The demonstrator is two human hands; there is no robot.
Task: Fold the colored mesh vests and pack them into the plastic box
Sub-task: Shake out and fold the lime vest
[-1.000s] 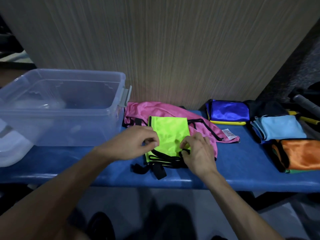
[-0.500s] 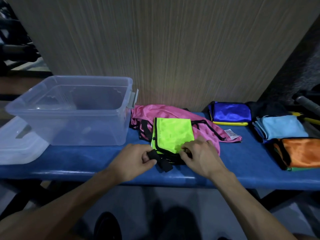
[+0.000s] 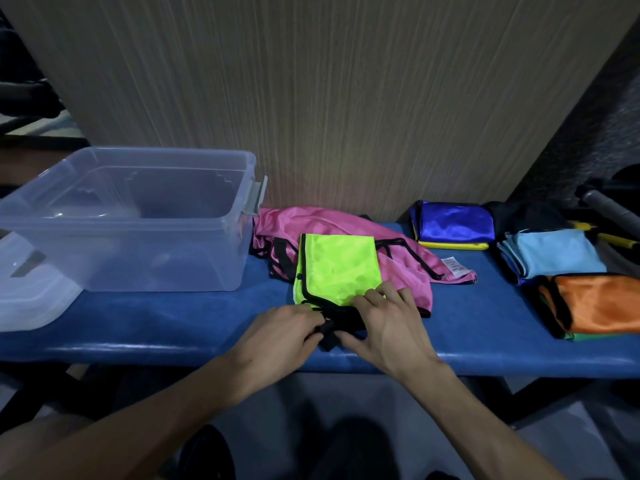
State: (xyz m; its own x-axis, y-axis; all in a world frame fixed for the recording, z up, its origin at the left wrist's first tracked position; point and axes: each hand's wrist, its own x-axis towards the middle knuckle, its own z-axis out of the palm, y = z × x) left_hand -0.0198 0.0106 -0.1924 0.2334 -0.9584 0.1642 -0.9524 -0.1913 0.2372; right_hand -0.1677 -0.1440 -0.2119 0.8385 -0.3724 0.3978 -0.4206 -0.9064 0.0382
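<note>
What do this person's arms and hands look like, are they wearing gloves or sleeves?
No gloves and no sleeves show. Both forearms are bare from the bottom edge of the head view up to the wrists, and the left hand and right hand are bare too. No watch, ring, bracelet or marking shows on either in this dim light.

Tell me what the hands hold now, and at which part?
Both the left hand and right hand grip the neon green vest at its near edge, on the black straps.

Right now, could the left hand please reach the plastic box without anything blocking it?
Probably yes: only bare blue bench lies between the left hand and the plastic box.
</note>
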